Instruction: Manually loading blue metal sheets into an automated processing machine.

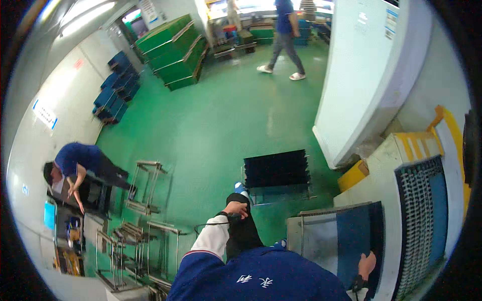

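My left hand [236,208] is curled into a loose fist over my black trouser leg [242,236]. A thin black cable [201,227] loops away from its wrist to the left. My right hand [367,263] sits at the lower right on a dark blue sheet [353,236], with its fingers at the sheet's right edge. The sheet lies on a grey-framed table [295,232] beside me. My white-cuffed blue sleeve [211,246] comes up from the lower edge.
A black ribbed tray stack [276,169] stands on the green floor ahead. Metal frame trolleys [145,186] crowd the left, where a person [75,161] bends over. A machine with a mesh belt [419,210] is at right, a white pillar [361,75] behind it. Another person [284,40] walks far off.
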Motion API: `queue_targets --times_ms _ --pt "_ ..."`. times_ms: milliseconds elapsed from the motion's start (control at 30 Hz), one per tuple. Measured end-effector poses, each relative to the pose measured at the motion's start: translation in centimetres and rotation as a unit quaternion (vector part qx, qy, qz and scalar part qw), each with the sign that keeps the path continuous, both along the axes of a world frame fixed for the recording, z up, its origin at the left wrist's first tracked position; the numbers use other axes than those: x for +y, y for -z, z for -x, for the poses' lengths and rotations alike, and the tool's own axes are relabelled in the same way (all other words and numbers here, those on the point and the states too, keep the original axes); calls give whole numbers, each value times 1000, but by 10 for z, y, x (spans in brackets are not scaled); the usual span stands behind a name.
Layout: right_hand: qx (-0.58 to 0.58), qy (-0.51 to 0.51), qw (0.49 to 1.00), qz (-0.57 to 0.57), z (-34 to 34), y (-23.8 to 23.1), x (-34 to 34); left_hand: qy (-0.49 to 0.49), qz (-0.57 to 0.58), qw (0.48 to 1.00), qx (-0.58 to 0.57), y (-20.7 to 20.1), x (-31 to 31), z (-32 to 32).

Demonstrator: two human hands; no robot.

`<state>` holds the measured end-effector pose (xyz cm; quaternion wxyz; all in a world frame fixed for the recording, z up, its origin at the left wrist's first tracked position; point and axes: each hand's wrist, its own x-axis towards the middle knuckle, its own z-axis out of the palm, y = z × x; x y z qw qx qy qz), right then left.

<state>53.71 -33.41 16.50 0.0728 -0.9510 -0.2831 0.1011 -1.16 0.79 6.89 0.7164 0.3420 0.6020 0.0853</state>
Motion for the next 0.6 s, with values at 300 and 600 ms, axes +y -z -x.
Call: queue_targets --times_ms 300,600 --pt "-6 12 1000 -11 9 -23 6 31 -6 999 12 12 14 -9" --pt "-41 15 998 -39 -3 8 -11 28 -53 998 -30 26 20 -23"
